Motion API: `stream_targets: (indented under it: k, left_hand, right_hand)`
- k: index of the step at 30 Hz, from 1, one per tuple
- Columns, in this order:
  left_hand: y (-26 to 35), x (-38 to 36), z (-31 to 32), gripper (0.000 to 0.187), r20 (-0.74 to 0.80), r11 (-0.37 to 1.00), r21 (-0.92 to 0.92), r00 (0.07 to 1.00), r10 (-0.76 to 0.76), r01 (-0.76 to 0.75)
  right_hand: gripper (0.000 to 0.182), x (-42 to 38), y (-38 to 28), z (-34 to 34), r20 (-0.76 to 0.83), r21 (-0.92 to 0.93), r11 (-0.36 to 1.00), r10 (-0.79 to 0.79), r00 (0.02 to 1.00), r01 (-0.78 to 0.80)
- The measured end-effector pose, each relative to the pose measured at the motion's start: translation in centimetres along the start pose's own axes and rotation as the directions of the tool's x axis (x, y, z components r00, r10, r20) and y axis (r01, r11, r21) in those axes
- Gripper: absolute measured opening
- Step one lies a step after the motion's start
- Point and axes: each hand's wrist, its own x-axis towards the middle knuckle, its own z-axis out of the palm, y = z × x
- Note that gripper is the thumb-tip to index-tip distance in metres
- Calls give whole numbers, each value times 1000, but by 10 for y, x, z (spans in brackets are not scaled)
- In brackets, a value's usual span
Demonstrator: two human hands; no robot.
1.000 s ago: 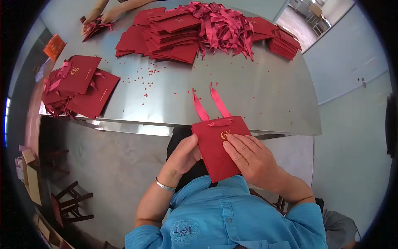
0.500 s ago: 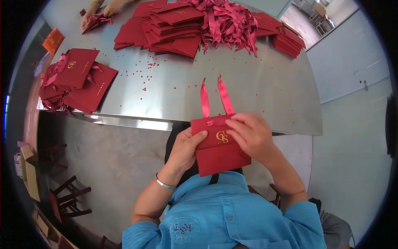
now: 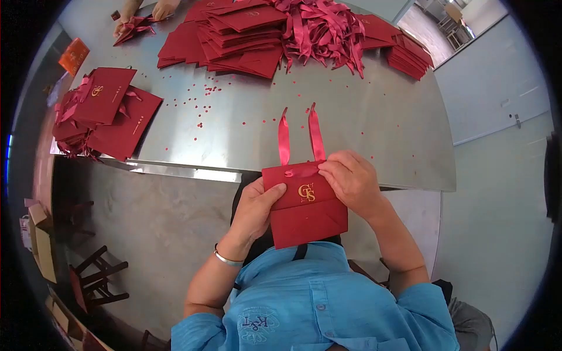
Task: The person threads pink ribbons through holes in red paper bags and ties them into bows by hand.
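Note:
A red paper bag (image 3: 309, 216) with a gold logo is in front of my body at the table's near edge. My left hand (image 3: 256, 205) grips its left side, thumb on the front face. At the bag's upper right, the fingers of my right hand (image 3: 350, 178) are pinched on the pink ribbon (image 3: 303, 172) that crosses the front. Two ribbon ends (image 3: 284, 139) stick up past the top edge, over the table. The inside of the bag is hidden.
The metal table (image 3: 234, 140) bears stacked red bags (image 3: 243, 38), a heap of pink ribbons (image 3: 322, 35), more bags (image 3: 410, 55) and ribboned bags (image 3: 114, 111) at left. Another person's hands (image 3: 164, 9) work at the back left. A stool (image 3: 99, 278) stands lower left.
The bag and my left hand have shifted slightly left. My right hand's fingers, apart from the ribbon before, have drawn together at the bag's upper right.

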Motion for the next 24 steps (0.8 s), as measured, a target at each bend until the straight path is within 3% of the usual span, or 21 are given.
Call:
stream_targets:
  k: [6,8,14,18,24]
  left_hand:
    - [0,1,0,26,11,1000,-13,1000,11,-10]
    - [-2,3,-1,26,14,1000,-9,1000,9,-8]
    - [-1,3,1,26,12,1000,6,1000,19,-19]
    - [-2,3,0,26,11,1000,14,1000,27,-28]
    - [-10,0,2,25,8,989,103,995,101,-101]
  right_hand:
    - [17,7,3,-1,94,44,999,25,995,-30]
    - [15,8,7,0,145,159,980,96,985,-119]
    - [15,11,10,-3,231,239,952,135,963,-191]
    - [14,12,8,-5,246,240,949,143,959,-204]
    - [6,28,-5,-4,227,393,845,294,928,-363]
